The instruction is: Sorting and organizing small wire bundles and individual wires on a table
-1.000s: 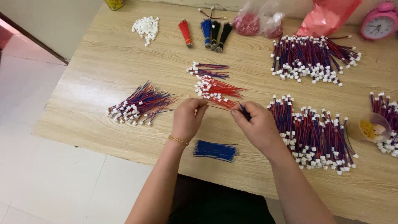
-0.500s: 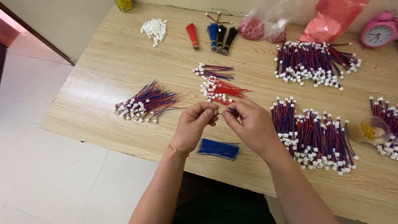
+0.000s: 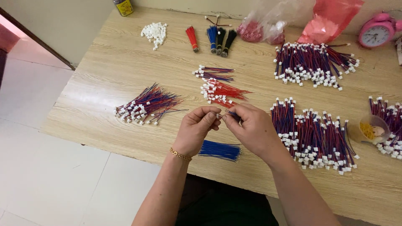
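Observation:
My left hand (image 3: 197, 129) and my right hand (image 3: 250, 129) meet above the wooden table (image 3: 104, 54), fingertips pinched together on a thin wire with a small white connector (image 3: 221, 116). A bracelet circles my left wrist. Just beyond the fingers lies a small bunch of red wires with white connectors (image 3: 221, 92). Under my hands, near the table's front edge, rests a bundle of bare blue wires (image 3: 220, 150). A pile of red-and-blue wired connectors (image 3: 144, 104) lies to the left of my left hand.
Large piles of red-and-blue connector wires lie right (image 3: 314, 132) and far right (image 3: 312, 62). Loose white connectors (image 3: 154, 32), red, blue and black wire bundles (image 3: 211, 37), plastic bags (image 3: 293, 21), a pink alarm clock (image 3: 376, 31) and a small cup (image 3: 372, 127) are on the table.
Both hands have lifted slightly off the red wire bunch and drawn together, now pinching one wire and connector between the fingertips. The camera view shifted a little.

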